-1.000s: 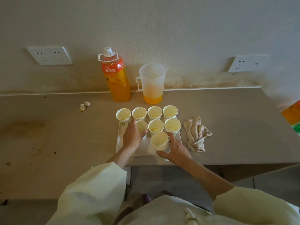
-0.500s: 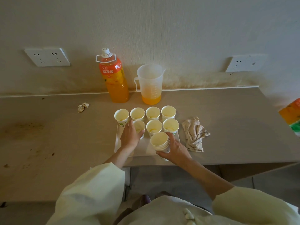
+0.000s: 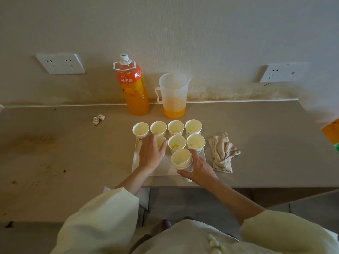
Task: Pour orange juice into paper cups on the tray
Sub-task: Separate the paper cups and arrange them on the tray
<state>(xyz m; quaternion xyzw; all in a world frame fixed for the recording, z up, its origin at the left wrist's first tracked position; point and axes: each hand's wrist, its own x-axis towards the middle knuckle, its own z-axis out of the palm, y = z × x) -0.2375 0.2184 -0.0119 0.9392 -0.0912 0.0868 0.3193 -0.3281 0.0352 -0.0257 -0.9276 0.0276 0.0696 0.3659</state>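
A white tray [image 3: 135,158] lies at the table's front edge with several paper cups on it, in two rows. My left hand [image 3: 150,153] grips one cup [image 3: 161,142] at the left of the near row. My right hand [image 3: 200,167] holds a stack of nested paper cups [image 3: 182,160] over the tray's near right corner. An orange juice bottle [image 3: 133,88] with its cap on stands by the wall. Beside it a clear measuring jug [image 3: 173,96] holds a little juice at the bottom.
A crumpled beige cloth [image 3: 222,152] lies right of the tray. A small wad of paper [image 3: 98,119] sits on the table at the left. Wall sockets [image 3: 60,63] are on both sides. An orange package [image 3: 332,132] shows at the right edge.
Both hands stay nearly where they were, on the single cup and on the stack. The camera has shifted slightly.
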